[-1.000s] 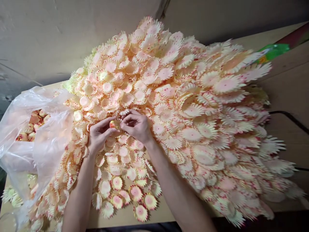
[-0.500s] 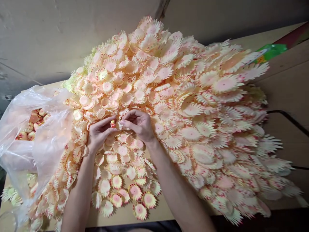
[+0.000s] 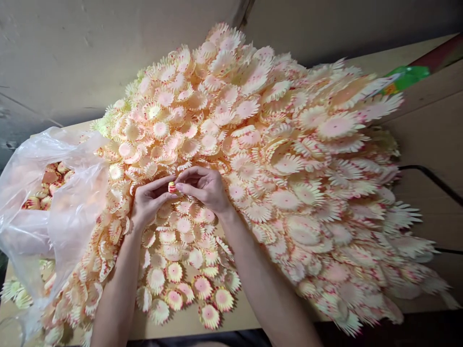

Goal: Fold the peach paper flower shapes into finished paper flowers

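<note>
Head view, small rolled piece: the red-and-yellow small rolled piece (image 3: 171,187) sits at the left fingertips, just above the near part of the spread flower discs. Being so small, it could slip free if the pinch slackens, and might be hard to find among similar colours.
Left hand (image 3: 146,202): thumb and forefinger pinch the piece from either side; too hard a squeeze could crease it.
Right hand (image 3: 211,193): thumb and forefinger tips come close together at the piece's side; whether they grip it or something finer, I cannot tell. A sideways tug from here could tear a thin petal or pull the piece from the left fingers.
Flower discs (image 3: 174,272): lying loose between the forearms towards the near edge; a dragging forearm could sweep some off.
Large heap (image 3: 285,200): piled beyond the hands and off to the right, reaching close to the right forearm; a knock from that arm could make it slide.
Plastic bag (image 3: 75,231): open beside the left forearm, with more rolled pieces (image 3: 54,180) inside; a snag on its thin film could spill them.
Table (image 3: 155,331): beneath everything, its near edge offering no visible lip against falling discs.
</note>
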Available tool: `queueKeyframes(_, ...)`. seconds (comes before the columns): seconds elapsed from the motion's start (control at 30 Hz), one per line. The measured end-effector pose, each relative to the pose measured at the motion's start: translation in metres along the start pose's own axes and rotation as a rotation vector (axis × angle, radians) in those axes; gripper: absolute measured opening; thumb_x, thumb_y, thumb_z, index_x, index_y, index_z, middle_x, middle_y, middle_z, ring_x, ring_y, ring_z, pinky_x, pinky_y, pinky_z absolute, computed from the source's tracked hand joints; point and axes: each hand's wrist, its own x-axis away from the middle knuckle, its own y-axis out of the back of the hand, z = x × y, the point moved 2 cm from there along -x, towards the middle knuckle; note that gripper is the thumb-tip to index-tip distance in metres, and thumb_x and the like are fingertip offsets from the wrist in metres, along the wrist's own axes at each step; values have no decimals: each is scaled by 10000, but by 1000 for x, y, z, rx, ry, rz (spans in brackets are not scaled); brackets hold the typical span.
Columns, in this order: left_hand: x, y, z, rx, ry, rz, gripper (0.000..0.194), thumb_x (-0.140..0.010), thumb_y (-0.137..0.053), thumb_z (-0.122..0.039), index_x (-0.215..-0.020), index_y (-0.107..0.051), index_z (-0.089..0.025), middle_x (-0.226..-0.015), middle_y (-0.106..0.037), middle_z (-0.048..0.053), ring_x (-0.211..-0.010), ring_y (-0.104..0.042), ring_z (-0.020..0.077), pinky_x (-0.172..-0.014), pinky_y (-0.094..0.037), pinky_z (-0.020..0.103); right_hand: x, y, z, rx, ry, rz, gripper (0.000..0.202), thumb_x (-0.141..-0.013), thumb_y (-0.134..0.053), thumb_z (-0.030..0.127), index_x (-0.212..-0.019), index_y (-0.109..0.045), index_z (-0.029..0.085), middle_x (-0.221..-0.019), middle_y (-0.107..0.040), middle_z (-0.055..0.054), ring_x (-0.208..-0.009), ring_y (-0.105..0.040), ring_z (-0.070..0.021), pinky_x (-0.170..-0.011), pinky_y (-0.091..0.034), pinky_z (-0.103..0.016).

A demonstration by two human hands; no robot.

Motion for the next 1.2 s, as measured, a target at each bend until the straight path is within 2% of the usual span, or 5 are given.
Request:
queueKeyframes(0.3, 0, 2, 0, -63, -9, -28, 482, -640, -886, -290, -1089, -770, -158, -989, -790, 82, -838, -744, 214, -786, -638, 329, 0, 3, -2, 10, 3, -3, 223, -657, -861, 306, -799, -724, 202, -753, -753, -18, -664, -699, -147, -639, -572, -266)
queueKeyframes(0.63, 0, 3, 2, -63, -24, -8, 454, -661, -877, -270, -1090, -769, -166, -1018, -787, 83, -893, -749, 230, -837, -626, 341, 1, 2, -1, 4, 34, 29, 218, -678, -848, 299, -821, -728, 186, -770, -758, -28, -656, -695, -136, -609, -571, -253)
queueKeyframes(0.87, 0, 2, 1, -66, -11, -14, 488, -639, -890, -293, -1092, -767, -161, -1020, -786, 92, -902, -747, 240, -847, -624, 362, 1, 1, -2, 0, 1, -37, 192, -643, -859, 267, -770, -741, 184, -759, -765, -33, -652, -704, -145, -623, -582, -265)
queueKeyframes(1.1, -3, 7, -2, -86, -50, -21, 443, -661, -878, -261, -1083, -773, -177, -1069, -775, 91, -887, -729, 178, -788, -591, 245, -3, 4, -4, 51, 48, -98, 184, -674, -813, 313, -714, -685, 188, -697, -678, -7, -567, -556, -97, -495, -457, -222)
queueKeyframes(1.2, -3, 10, -3, -77, -43, -22, 423, -696, -857, -280, -1099, -767, -190, -993, -784, 77, -794, -713, 135, -693, -569, 195, -5, 5, -7, 59, 53, -106, 164, -689, -790, 298, -728, -672, 191, -695, -652, -3, -565, -523, -93, -489, -424, -221)
